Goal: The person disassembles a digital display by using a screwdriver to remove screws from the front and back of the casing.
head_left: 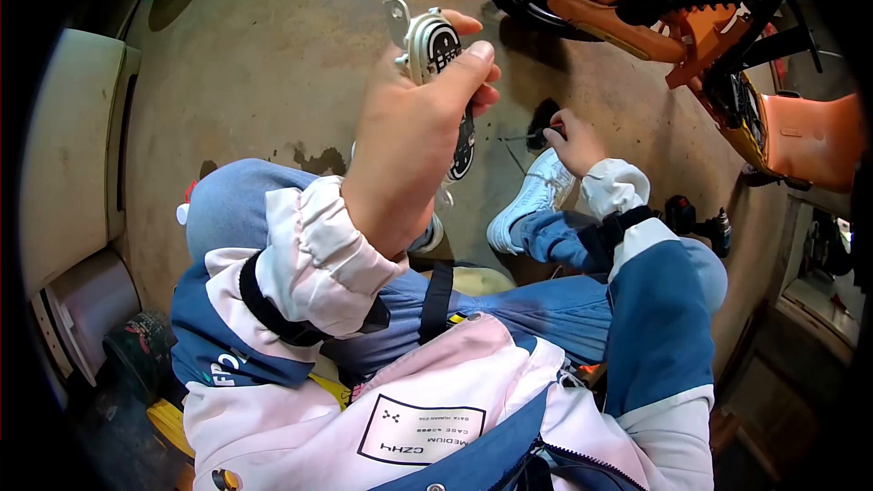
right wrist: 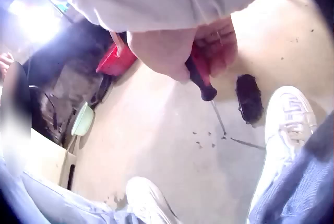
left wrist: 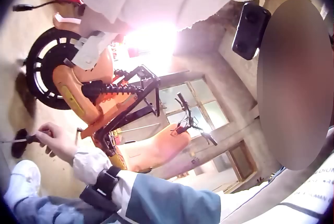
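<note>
In the head view the left hand (head_left: 409, 136) is raised in front of the person, thumb and fingers curled round a round metal horn (head_left: 435, 44) with a small bracket at its top. Lower to the right, the right hand (head_left: 573, 141) grips a screwdriver (head_left: 546, 135) close to the concrete floor (head_left: 273, 64), just beyond a white shoe (head_left: 532, 200). An orange bike (head_left: 655, 0) lies across the top right.

The left wrist view shows the right hand (left wrist: 55, 140) closed on the screwdriver (left wrist: 23, 140) low at the left, with the orange bike (left wrist: 94, 85) above it; the left hand itself is out of sight here.

In the right wrist view the right hand (right wrist: 177, 51) wraps the screwdriver (right wrist: 201, 83) handle, its shaft slanting down to the floor beside a black object (right wrist: 249, 97) and the white shoe (right wrist: 287, 125)
</note>
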Action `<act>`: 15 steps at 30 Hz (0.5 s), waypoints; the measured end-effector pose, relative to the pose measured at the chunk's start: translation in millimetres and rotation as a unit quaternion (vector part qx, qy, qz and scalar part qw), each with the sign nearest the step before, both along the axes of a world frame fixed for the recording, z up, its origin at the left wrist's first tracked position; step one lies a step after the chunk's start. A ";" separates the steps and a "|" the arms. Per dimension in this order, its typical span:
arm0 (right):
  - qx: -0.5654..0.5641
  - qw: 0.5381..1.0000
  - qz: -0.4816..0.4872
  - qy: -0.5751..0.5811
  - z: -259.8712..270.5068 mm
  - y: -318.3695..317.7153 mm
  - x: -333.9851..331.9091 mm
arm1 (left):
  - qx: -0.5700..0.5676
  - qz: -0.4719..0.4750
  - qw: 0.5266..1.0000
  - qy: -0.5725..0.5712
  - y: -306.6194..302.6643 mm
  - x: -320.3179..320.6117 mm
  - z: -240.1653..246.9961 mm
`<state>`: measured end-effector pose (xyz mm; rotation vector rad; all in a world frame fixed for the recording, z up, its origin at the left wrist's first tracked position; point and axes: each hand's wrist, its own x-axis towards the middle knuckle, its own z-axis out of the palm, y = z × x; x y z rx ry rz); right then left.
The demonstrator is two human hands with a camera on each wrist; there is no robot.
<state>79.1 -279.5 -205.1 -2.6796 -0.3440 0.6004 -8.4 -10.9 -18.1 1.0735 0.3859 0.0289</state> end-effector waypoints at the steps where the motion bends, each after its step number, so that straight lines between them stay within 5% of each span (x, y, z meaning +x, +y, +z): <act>1: 0.011 1.000 -0.013 0.009 8.2 0.8 3.0 | 0.007 -0.002 1.000 0.008 0.5 -0.2 0.3; 7: 0.054 0.996 0.016 -0.071 100.5 10.7 10.2 | 0.008 -0.003 1.000 0.026 2.2 -0.5 -2.0; 15: 0.276 0.956 -0.066 -0.074 211.7 -2.7 -10.8 | 0.021 0.018 0.999 0.040 3.4 1.2 -2.3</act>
